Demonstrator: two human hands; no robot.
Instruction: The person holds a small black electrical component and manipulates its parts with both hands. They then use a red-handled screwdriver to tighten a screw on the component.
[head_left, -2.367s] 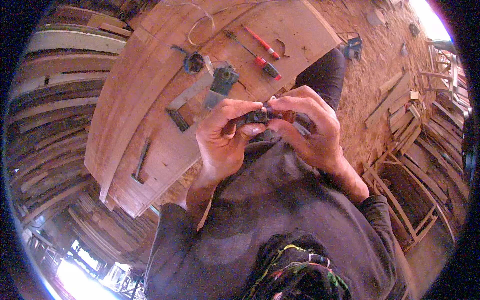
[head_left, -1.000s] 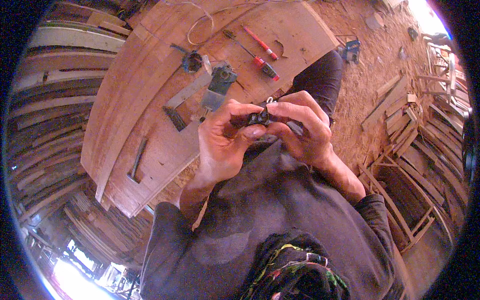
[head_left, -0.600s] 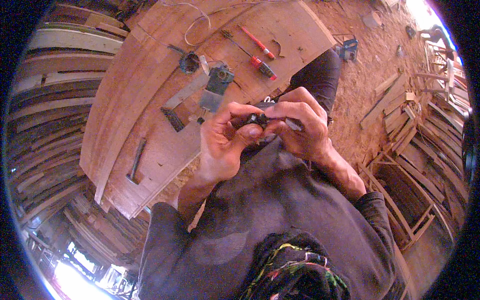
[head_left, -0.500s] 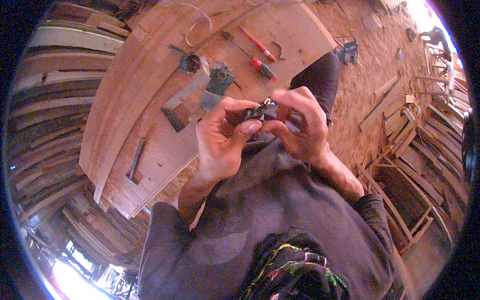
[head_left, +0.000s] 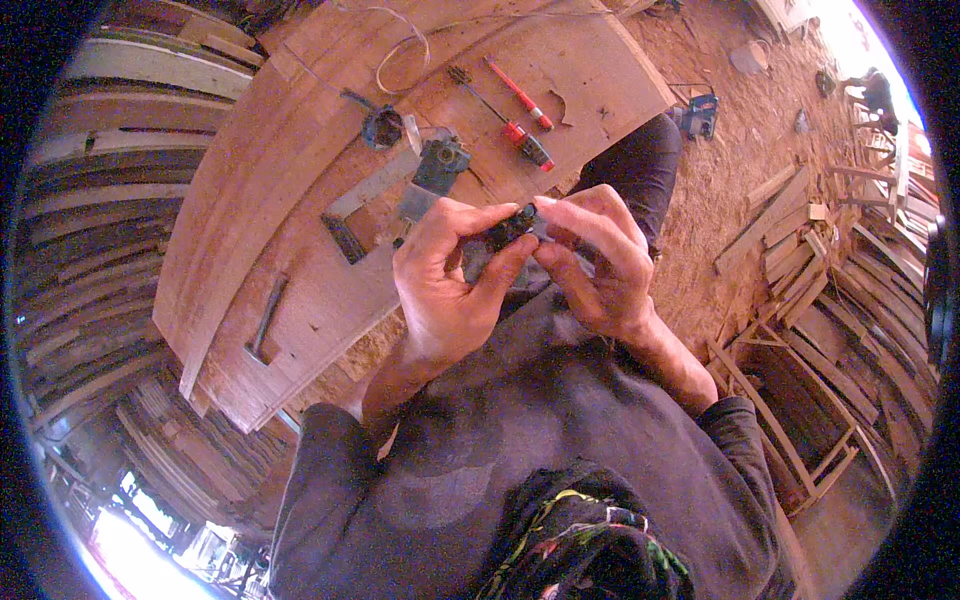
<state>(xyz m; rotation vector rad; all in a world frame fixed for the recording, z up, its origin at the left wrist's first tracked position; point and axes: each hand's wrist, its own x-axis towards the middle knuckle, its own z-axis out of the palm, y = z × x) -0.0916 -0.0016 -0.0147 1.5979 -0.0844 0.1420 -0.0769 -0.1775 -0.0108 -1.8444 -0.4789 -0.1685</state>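
In front of my chest, my left hand (head_left: 447, 268) pinches a small black part (head_left: 513, 228) between thumb and fingertips. It looks like a piece of a power tool, though its exact kind is hard to make out. My right hand (head_left: 603, 262) closes thumb and fingers on the right end of the same part, and the fingertips of both hands nearly meet. Just beyond my left hand, a grey-green power tool body (head_left: 440, 165) lies on the wooden board. To the right of that rests a screwdriver (head_left: 522, 140) with a red and black handle.
On the board (head_left: 330, 130) lie a red pen-like tool (head_left: 522, 92), a try square (head_left: 350, 230), a hammer (head_left: 266, 322), a dark round tool part (head_left: 382, 127) and a pale cable (head_left: 400, 60). A blue tool (head_left: 700, 115) sits on the shavings-covered floor. Timber is stacked both sides.
My right fingers have come in closer against the black part, and a small pale metal loop at its top no longer shows. The part has turned slightly in my left hand.
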